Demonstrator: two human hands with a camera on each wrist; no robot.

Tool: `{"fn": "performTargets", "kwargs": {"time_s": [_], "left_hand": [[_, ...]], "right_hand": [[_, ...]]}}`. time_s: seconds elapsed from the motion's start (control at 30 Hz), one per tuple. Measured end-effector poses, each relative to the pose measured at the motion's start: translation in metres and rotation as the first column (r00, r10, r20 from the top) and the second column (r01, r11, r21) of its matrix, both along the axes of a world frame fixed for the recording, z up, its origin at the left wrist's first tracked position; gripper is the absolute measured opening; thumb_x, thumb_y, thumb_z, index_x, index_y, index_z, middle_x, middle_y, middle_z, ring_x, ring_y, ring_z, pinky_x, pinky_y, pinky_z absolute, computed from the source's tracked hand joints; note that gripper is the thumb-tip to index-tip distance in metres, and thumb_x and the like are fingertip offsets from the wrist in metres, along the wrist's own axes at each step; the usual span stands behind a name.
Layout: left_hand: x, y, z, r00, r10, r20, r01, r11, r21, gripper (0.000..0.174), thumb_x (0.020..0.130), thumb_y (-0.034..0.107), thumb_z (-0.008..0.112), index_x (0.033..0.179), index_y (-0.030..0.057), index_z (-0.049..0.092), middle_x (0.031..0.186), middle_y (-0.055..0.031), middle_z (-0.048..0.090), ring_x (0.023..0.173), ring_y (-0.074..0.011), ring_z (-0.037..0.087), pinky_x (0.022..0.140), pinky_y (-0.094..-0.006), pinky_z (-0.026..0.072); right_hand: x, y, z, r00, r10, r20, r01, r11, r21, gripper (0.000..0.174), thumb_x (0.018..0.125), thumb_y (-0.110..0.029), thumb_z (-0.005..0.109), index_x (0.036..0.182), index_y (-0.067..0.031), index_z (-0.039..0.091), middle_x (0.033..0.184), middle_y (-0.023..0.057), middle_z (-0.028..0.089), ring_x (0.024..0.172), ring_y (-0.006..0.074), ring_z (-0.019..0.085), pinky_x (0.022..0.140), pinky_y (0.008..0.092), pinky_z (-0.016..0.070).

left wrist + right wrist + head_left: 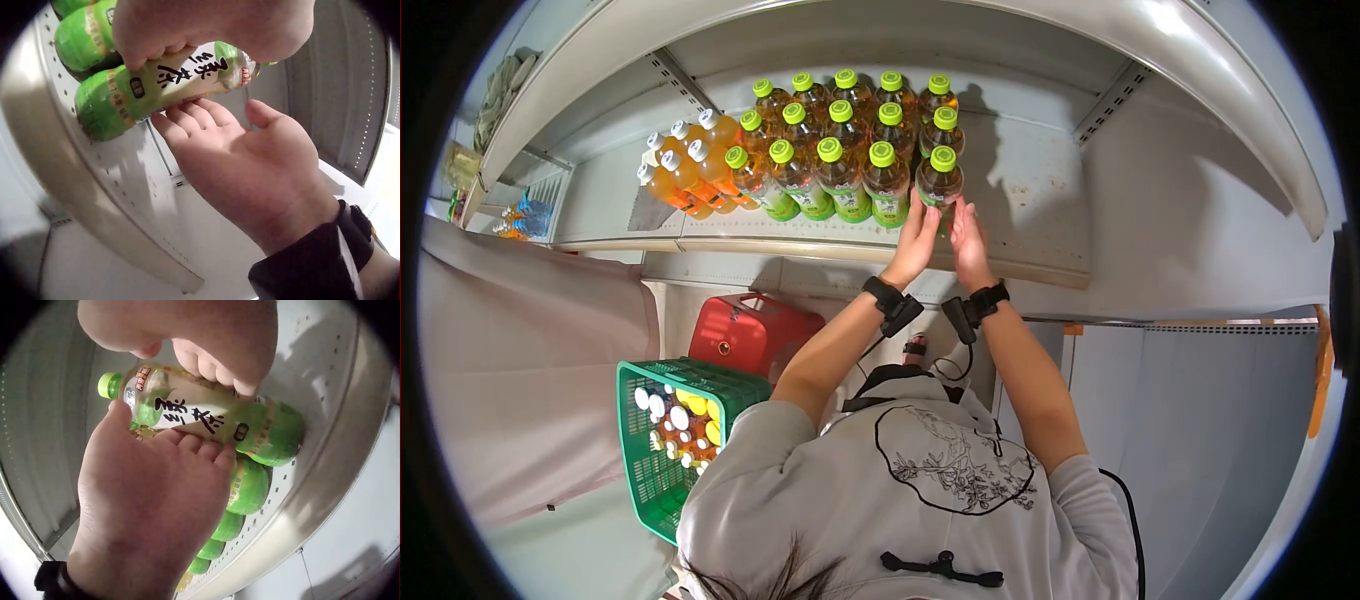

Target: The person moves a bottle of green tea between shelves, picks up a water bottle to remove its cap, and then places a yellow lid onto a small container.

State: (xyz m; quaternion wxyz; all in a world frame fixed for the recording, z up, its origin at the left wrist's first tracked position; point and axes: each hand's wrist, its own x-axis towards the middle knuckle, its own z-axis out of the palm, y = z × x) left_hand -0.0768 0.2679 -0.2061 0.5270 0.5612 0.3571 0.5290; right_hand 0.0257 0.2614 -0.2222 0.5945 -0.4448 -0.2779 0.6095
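A green tea bottle with a lime-green cap stands at the right end of the front row on the shelf. My left hand lies along its left side, and my right hand along its right side. Both hands have nearly straight fingers against the label, as the left wrist view shows on the same bottle. Seen from the right wrist, the left hand touches the label with its fingertips, its palm turned to the bottle. More tea bottles stand in rows to the left.
Orange-drink bottles with white caps stand left of the tea. The shelf has a raised front lip. Below it are a red case and a green basket holding several bottles. An upper shelf edge arches overhead.
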Motion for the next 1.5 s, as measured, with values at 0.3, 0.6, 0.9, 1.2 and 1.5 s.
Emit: {"fn": "performTargets", "kwargs": {"time_s": [0.3,0.6,0.9,1.2,1.5], "left_hand": [[0.002,0.004,-0.011,0.997,0.068,-0.041,-0.067,0.997,0.024,0.055,0.089,0.019,0.037,0.131,-0.0041,0.011,0.132,-0.0149,0.025,0.123,-0.0199,0.022,0.099,-0.0280,0.0179],[0.007,-0.007,-0.011,0.975,0.157,-0.155,-0.177,0.976,-0.129,0.064,0.088,0.035,0.038,0.129,-0.0061,0.012,0.120,-0.0234,0.041,0.114,-0.0276,0.039,0.093,-0.0275,0.0295],[0.008,-0.020,-0.003,0.971,0.115,-0.211,-0.171,0.948,-0.268,0.068,0.088,0.039,0.036,0.129,-0.0089,0.009,0.131,-0.0186,0.027,0.122,-0.0197,0.025,0.098,-0.0253,0.0204],[0.008,-0.029,0.023,0.975,0.079,-0.208,-0.129,0.962,-0.242,0.070,0.088,0.044,0.032,0.129,-0.0072,0.008,0.135,-0.0190,0.017,0.126,-0.0224,0.016,0.101,-0.0274,0.0155],[-0.014,-0.030,0.019,0.988,0.023,-0.155,-0.072,0.946,-0.318,0.066,0.085,0.045,0.039,0.123,-0.0089,0.030,0.124,-0.0197,0.038,0.116,-0.0229,0.035,0.096,-0.0285,0.0263]], "right_hand": [[-0.001,0.002,0.001,0.987,0.162,-0.010,-0.160,0.981,0.111,0.062,0.089,-0.045,0.025,0.133,-0.0028,0.012,0.139,0.0048,0.015,0.127,0.0160,0.014,0.102,0.0315,0.0108],[-0.004,0.002,-0.001,0.986,0.080,-0.143,-0.067,0.993,0.096,0.054,0.090,-0.037,0.033,0.128,0.0003,0.026,0.134,0.0064,0.026,0.121,0.0143,0.027,0.099,0.0298,0.0233],[0.007,0.011,-0.001,0.953,0.066,-0.297,-0.084,0.995,-0.050,0.051,0.089,-0.040,0.031,0.125,-0.0040,0.032,0.130,0.0007,0.033,0.116,0.0126,0.034,0.092,0.0268,0.0299],[0.005,0.015,-0.008,0.942,0.129,-0.310,-0.136,0.991,-0.002,0.053,0.090,-0.042,0.027,0.129,-0.0064,0.026,0.137,0.0016,0.021,0.126,0.0128,0.019,0.096,0.0289,0.0239],[0.031,0.023,-0.001,0.979,0.064,-0.195,-0.111,0.964,-0.241,0.056,0.086,-0.042,0.035,0.125,-0.0020,0.031,0.126,0.0114,0.037,0.116,0.0216,0.034,0.096,0.0374,0.0260]]}}
